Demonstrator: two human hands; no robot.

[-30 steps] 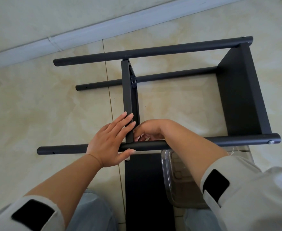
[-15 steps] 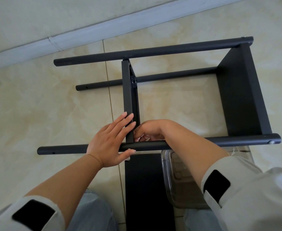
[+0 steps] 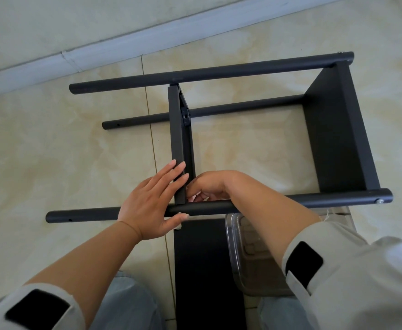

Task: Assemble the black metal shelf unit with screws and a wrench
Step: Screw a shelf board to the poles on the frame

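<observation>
- Shelf unit (image 3: 338, 129), black metal, lies on its side on the tiled floor (image 3: 52, 151); no readable writing shows.
- Left hand (image 3: 151, 201): straight fingers press the middle shelf panel (image 3: 177, 129), thumb under the near pole (image 3: 278, 203).
- Right hand (image 3: 209, 184): curled fingers at that joint; held item hidden.
- Clear plastic box (image 3: 245, 258) sits nearer, right of a loose black panel (image 3: 202, 270).

Soft, even daylight, faint shadows, sharp focus at centre, wide-angle bending and slight blur toward the edges.
</observation>
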